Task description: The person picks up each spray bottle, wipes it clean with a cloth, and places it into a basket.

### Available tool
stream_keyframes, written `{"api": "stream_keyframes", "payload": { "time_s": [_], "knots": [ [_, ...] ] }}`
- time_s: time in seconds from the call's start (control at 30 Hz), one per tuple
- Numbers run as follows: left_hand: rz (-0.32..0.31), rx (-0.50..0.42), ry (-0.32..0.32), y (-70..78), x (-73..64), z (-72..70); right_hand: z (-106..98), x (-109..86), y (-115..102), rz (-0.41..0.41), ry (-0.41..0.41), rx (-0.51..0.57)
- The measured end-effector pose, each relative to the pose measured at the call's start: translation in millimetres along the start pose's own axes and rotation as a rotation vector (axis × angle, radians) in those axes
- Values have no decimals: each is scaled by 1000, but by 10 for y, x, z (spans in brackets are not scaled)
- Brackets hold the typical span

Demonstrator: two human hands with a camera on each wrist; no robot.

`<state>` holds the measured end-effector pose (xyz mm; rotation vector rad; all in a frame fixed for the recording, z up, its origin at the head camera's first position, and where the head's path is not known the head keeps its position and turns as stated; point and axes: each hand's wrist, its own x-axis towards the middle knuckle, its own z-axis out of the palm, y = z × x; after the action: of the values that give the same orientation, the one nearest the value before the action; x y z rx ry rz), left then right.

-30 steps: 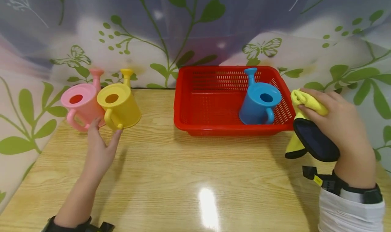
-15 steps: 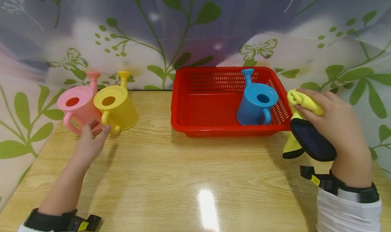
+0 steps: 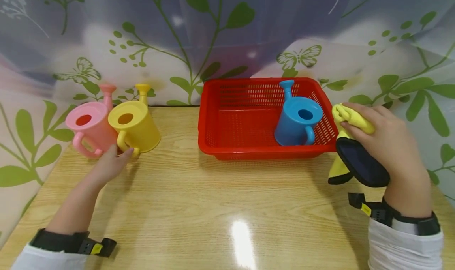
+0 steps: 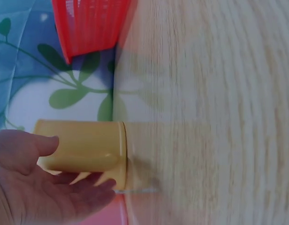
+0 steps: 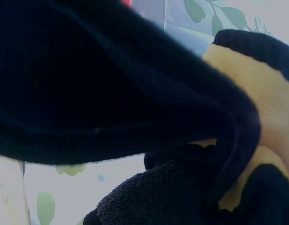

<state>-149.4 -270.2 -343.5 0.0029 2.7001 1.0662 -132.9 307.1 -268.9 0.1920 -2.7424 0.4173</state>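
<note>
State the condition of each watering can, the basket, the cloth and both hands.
Pink can, upright on the table
Yellow can, upright on the table
Blue can, upright in the basket
Basket, upright, blue can inside
Cloth, bunched at top, hanging below
Left hand, open beside yellow can's handle
Right hand, gripping cloth

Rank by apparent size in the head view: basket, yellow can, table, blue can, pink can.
1. Table
2. Basket
3. Yellow can, blue can, pink can: too alike to rank; the yellow can partly hides the pink one.
</note>
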Motion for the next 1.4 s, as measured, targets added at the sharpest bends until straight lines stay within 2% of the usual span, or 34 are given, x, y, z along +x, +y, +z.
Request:
{"api": "stream_keyframes", "payload": {
  "time_s": [0.23,0.4,0.57,0.77,0.9,1.17,1.3,1.4],
  "knots": [
    [-8,13,55,9,46,-31,0,1,-21,7,-11,-5],
    [-49,-49,117,44,63,-31,11,-1,-21,7,-20,13],
    [-46,-93,214,98,58,-47,20,-10,-24,8,-24,22],
    [-43,-89,254,178,66,-91,30,-14,-21,1,-25,33],
    [-54,-117,292,215,114,-122,26,-4,-21,-4,-32,36],
    [-39,-305,390,268,204,-168,41,2,-65,7,-63,57],
    [-87,-591,410,358,177,-159,42,11,-85,15,-82,53],
    [-118,-785,465,467,146,-134,42,20,-92,19,-95,45]
  ]
}}
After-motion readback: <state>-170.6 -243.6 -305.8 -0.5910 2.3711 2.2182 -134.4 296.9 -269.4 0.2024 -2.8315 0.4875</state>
